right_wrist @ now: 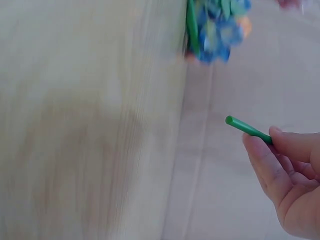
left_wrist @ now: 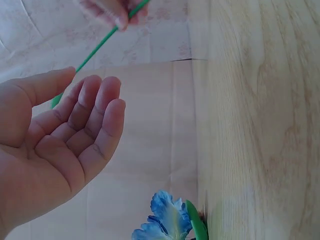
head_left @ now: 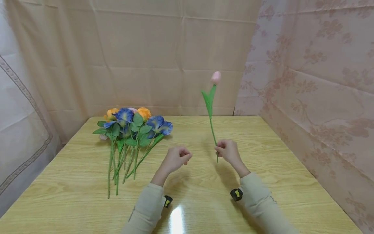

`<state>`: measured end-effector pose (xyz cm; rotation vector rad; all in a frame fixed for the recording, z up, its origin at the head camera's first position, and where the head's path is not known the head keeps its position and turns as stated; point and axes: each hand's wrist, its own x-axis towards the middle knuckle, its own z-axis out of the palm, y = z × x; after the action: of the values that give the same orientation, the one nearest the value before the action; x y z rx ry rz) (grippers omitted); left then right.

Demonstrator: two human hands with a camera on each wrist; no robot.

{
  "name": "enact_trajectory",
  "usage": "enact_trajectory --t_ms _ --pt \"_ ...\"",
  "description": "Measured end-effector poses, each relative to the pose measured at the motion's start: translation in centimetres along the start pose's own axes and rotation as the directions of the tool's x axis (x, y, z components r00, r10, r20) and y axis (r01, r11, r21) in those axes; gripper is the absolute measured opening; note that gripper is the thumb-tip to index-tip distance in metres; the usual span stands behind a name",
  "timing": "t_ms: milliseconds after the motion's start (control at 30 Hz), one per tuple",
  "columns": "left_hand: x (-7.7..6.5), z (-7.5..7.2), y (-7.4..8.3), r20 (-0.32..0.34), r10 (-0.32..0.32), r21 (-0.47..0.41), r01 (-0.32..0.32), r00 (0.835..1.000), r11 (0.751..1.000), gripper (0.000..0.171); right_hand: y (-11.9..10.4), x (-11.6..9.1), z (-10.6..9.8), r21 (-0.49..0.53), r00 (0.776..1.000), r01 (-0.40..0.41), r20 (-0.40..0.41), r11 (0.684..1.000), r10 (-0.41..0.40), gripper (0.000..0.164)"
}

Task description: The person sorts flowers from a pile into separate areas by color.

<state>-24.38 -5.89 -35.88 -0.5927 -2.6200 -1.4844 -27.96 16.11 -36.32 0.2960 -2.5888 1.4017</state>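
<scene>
A pink tulip (head_left: 215,78) with green leaves stands nearly upright above the table, its top leaning slightly left. My right hand (head_left: 229,152) pinches its green stem near the lower end between thumb and fingers. In the right wrist view the cut end of the stem (right_wrist: 240,125) sticks out past the fingertips. To the left of it, my left hand (head_left: 176,158) hovers over the table, holding nothing. Its fingers (left_wrist: 95,107) are loosely curled with the palm showing in the left wrist view, and the tulip's stem passes behind them.
A bunch of flowers with blue irises (head_left: 124,116), orange blooms (head_left: 143,113) and green leaves lies at the table's left, stems toward the front. The wooden table (head_left: 263,195) ends at a beige curtain (head_left: 146,48) behind and a floral one (head_left: 321,81) on the right.
</scene>
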Motion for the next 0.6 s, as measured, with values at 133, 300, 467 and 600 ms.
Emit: enact_trajectory --t_ms 133,300,467,600 --pt "0.0 0.0 -0.2 0.033 -0.009 0.013 0.008 0.999 1.0 0.011 1.4 0.5 -2.4 -0.053 0.999 -0.051 -0.018 0.997 0.05 0.008" --pt "0.0 -0.1 -0.4 0.063 -0.019 0.028 0.017 0.998 0.999 0.013 2.7 1.1 -4.7 -0.124 0.995 -0.096 -0.018 0.988 0.095 0.011" --pt "-0.3 -0.4 -0.4 0.072 -0.039 0.035 0.036 0.997 0.999 0.014 4.2 1.7 -6.3 -0.17 0.988 -0.154 -0.006 0.973 0.155 0.014" --pt "-0.4 -0.5 -0.5 0.073 -0.042 0.038 0.04 0.996 0.998 0.013 5.7 2.1 -7.3 -0.253 0.974 -0.213 0.026 0.944 0.227 0.015"
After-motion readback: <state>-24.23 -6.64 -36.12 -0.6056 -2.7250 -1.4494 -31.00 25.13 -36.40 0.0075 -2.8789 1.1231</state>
